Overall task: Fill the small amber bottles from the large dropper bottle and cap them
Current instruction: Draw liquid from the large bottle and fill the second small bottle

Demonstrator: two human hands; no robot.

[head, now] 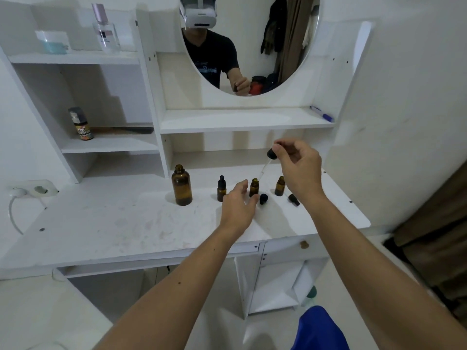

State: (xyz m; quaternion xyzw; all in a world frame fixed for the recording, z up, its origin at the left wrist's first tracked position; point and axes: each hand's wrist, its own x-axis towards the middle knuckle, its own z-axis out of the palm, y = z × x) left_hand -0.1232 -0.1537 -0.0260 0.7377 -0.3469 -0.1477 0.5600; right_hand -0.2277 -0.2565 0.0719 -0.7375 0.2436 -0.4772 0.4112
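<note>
The large amber bottle stands uncapped on the white desk. To its right stand three small amber bottles: one capped, one open in the middle, one open at the right. My right hand pinches the black bulb of the big dropper; its glass pipette slants down to the middle bottle's mouth. My left hand hovers with relaxed fingers just in front of that bottle; whether it touches it I cannot tell. Two small black dropper caps lie on the desk.
A shelf unit with a round mirror rises behind the bottles. A perfume bottle, a small spray bottle and a blue marker sit on shelves. A wall socket with a plug is at the left.
</note>
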